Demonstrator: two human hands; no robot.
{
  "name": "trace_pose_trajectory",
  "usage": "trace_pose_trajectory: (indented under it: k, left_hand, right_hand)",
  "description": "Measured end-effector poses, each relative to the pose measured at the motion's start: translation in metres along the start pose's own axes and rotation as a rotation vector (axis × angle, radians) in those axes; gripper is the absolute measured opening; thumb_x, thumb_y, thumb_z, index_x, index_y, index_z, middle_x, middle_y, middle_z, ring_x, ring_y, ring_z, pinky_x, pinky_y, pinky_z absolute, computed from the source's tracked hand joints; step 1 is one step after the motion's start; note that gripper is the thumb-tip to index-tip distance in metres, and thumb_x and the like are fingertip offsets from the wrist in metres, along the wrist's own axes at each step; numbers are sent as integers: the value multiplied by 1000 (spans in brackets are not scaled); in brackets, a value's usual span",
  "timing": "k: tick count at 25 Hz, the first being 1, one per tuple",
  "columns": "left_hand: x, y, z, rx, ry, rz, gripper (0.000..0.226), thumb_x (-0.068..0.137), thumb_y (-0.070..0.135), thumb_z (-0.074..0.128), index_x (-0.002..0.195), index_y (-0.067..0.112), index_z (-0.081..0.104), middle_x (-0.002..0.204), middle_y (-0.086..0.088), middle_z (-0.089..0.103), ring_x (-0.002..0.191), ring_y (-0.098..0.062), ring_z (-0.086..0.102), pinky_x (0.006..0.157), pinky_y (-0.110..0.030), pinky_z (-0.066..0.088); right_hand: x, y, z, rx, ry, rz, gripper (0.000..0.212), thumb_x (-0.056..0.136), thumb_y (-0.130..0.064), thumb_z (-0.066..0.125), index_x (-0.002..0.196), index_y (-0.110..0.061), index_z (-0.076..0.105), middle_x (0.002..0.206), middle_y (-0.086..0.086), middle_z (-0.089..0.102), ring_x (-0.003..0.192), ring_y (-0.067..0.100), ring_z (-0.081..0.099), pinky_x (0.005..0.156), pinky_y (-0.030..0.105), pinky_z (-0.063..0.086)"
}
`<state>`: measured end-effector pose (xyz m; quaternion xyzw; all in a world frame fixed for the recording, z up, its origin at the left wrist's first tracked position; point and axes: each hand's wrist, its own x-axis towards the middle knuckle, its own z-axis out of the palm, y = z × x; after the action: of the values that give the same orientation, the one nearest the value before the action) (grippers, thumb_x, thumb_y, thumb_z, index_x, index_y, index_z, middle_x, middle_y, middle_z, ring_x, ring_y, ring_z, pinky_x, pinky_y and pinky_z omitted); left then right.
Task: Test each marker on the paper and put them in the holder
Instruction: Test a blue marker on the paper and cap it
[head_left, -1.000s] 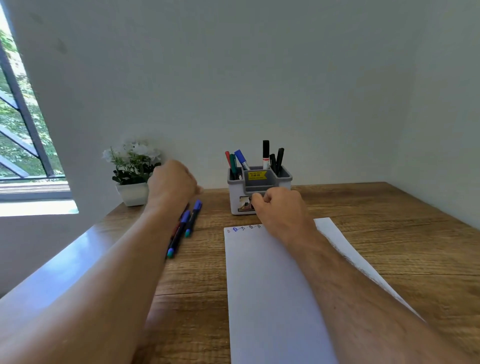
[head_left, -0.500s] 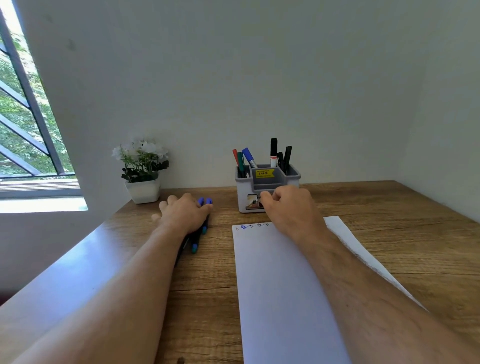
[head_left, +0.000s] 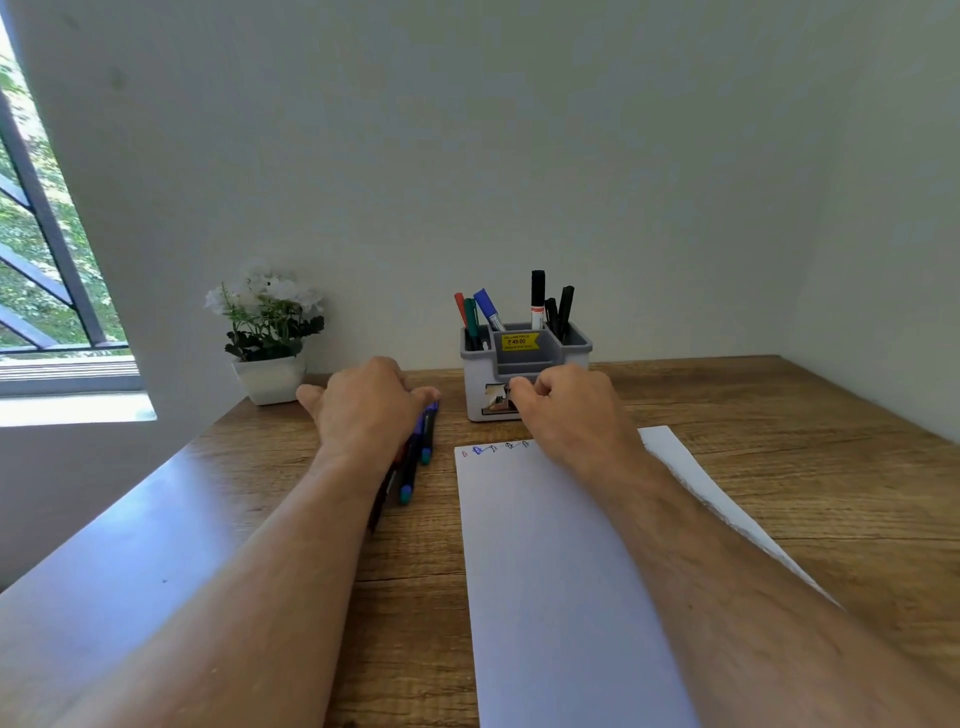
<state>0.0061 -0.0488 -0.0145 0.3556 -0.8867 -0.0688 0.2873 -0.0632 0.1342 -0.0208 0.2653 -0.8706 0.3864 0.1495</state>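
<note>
Markers are split between two places: several stand upright in the holder (head_left: 524, 371) at the back of the desk (head_left: 779, 467), and a small loose bunch (head_left: 415, 462) lies on the wood just left of the paper (head_left: 545, 571), pointing away from the person.

Largest first, the wooden desk runs to a pale wall, with a window (head_left: 47, 270) at far left. The white paper lies lengthwise in front of the person, a row of small coloured test marks (head_left: 493, 449) along its far edge. The left hand (head_left: 363, 410) rests palm down on the far end of the loose markers, fingers spread and fairly straight rather than wrapped round any one of them. The right hand (head_left: 566, 410) hovers at the paper's far edge, just in front of the holder, fingers curled inward; something small and dark shows at its fingertips, but whether it pinches a marker or cap I cannot tell. A white potted plant (head_left: 267, 338) sits near the wall, left of the holder.

The loose markers look light, stiff and smooth, so they will likely roll on the wood if nudged. Taking one by mid-barrel between thumb and fingers seems safest, leaving the cap free to pull.
</note>
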Motion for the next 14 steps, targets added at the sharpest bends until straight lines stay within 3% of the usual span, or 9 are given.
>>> trace_pose_trajectory:
  k: [6, 14]
  left_hand:
    - [-3, 14, 1, 234, -85, 40, 53, 71, 76, 60, 73, 23, 62, 63, 2, 60, 63, -19, 52, 86, -46, 27]
    - [-5, 22, 3, 329, -45, 99, 44, 79, 59, 63, 64, 22, 44, 57, 3, 53, 53, -17, 45, 87, -45, 28]
  right_hand:
    - [1, 1, 0, -4, 8, -9, 38, 96, -41, 52, 65, -19, 58, 65, -3, 59, 58, 8, 56, 49, 16, 37]
    - [0, -1, -1, -24, 5, -5, 42, 96, -43, 52, 60, -22, 55, 60, -4, 57, 58, 8, 57, 47, 17, 34]
